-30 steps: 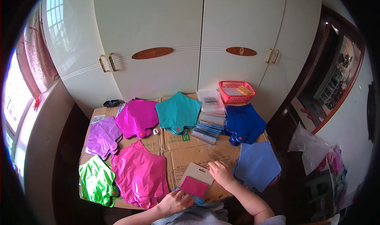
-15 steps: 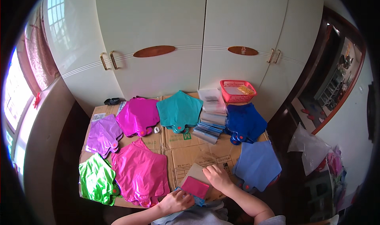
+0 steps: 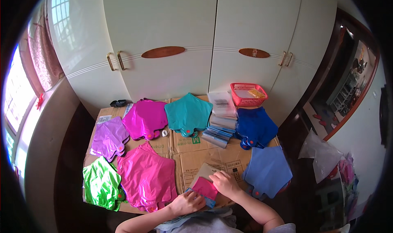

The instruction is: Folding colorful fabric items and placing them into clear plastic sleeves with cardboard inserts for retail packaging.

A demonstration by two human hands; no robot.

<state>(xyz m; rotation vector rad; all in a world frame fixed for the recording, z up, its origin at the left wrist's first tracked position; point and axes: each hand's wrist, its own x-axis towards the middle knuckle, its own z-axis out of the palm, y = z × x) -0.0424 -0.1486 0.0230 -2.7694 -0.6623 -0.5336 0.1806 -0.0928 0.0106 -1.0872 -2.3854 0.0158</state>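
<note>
My left hand (image 3: 187, 202) rests at the near edge of the cardboard-covered table (image 3: 206, 151), its fingers on the lower left corner of a small folded pink balloon (image 3: 203, 188) lying on a flat clear bag (image 3: 204, 170). My right hand (image 3: 224, 183) presses on the right side of that pink piece and the bag. Just left of my hands lies a stack of flat pink star-shaped foil balloons (image 3: 146, 177). To the right lies a light blue stack (image 3: 267, 169).
More flat balloon stacks lie around: green (image 3: 101, 184), light purple (image 3: 109, 137), magenta (image 3: 145, 118), teal (image 3: 188, 114), dark blue (image 3: 256, 126). A pile of clear bags (image 3: 221, 120) and a red basket (image 3: 248, 94) stand at the back. White wardrobe doors (image 3: 184, 36) rise behind.
Both hands have slid toward me with the pink piece and the bag; the bag now lies lower and flatter near the table's front edge.
</note>
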